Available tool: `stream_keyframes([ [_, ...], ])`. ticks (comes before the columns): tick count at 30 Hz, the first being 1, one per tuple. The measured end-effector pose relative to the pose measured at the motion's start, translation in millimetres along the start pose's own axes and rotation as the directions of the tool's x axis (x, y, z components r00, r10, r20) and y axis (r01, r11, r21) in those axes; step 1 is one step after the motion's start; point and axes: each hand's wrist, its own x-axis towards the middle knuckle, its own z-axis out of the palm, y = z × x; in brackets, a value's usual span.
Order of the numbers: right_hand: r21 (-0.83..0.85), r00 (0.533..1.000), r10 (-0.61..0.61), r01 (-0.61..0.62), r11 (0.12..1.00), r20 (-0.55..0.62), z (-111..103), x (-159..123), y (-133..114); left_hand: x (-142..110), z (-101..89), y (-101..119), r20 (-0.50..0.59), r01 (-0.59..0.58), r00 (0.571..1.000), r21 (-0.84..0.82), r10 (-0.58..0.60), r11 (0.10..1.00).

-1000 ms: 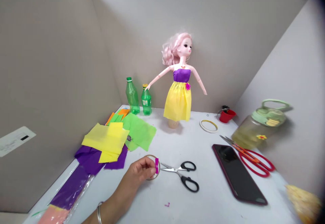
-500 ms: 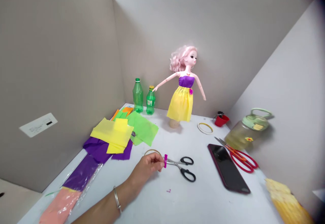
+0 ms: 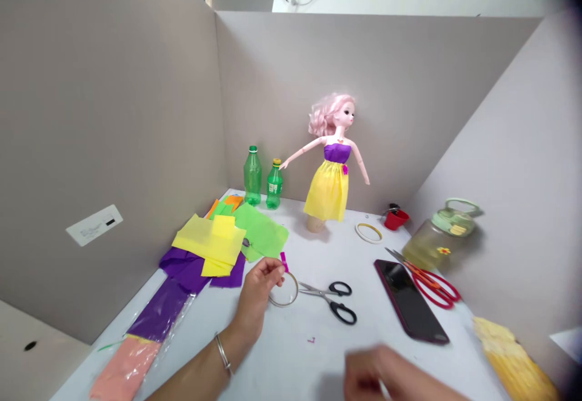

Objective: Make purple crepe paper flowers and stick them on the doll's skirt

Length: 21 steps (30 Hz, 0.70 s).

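My left hand (image 3: pixel 261 286), a metal bangle on its wrist, grips a thin round hoop (image 3: pixel 285 292) by its edge. A small magenta paper strip (image 3: pixel 284 261) sits at the top of the hoop, just above my fingers. Black-handled scissors (image 3: pixel 330 301) lie shut on the white table (image 3: pixel 291 358), just right of the hoop and apart from it. My right hand (image 3: pixel 373 377) shows blurred at the bottom edge, over the table, nearest a dark phone (image 3: pixel 411 301). Its fingers are unclear, and I see nothing in it.
A doll (image 3: pixel 330 183) in a purple and yellow dress stands at the back, beside several green bottles. Coloured tissue sheets lie left of it. Red-handled scissors, a glass jar, a red cup and a white ring lie at right. Grey walls surround the table.
My right hand has entered the view at the bottom. The hoop has turned in my left hand, bringing the magenta strip to its top. The view has shifted slightly.
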Motion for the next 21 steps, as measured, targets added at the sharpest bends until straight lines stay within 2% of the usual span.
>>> stream_keyframes([
  [3,0.049,0.993,-0.091,0.095,0.994,-0.077,-29,72,-11,2,-3.5,5,-0.068,-0.071,0.995,-0.031,0.069,0.997],
  [4,0.056,0.967,-0.148,0.163,0.985,-0.206,-36,100,-16,1,-3.7,7,-0.074,-0.080,0.994,-0.028,0.078,0.996],
  [5,0.046,0.948,-0.164,0.183,0.982,-0.274,-40,128,-22,0,-3.5,8,-0.068,-0.084,0.994,-0.019,0.083,0.996],
  [8,-0.001,0.901,-0.198,0.214,0.977,-0.387,-41,203,-41,-4,-1.3,11,-0.014,-0.092,0.996,0.041,0.093,0.995],
  [11,-0.049,0.873,-0.225,0.226,0.973,-0.433,-29,254,-56,-7,0.9,11,0.079,-0.091,0.993,0.078,0.085,0.993],
  [13,-0.053,0.870,-0.244,0.245,0.968,-0.429,-21,271,-62,-6,1.4,10,0.125,-0.065,0.991,0.083,0.054,0.994],
  [16,-0.006,0.870,-0.258,0.282,0.959,-0.420,-15,280,-66,-5,0.8,9,0.148,-0.015,0.989,0.101,0.000,0.995],
  [21,0.234,0.862,-0.212,0.348,0.908,-0.461,-27,260,-59,-2,-0.7,7,0.138,0.018,0.990,0.149,-0.039,0.989],
])
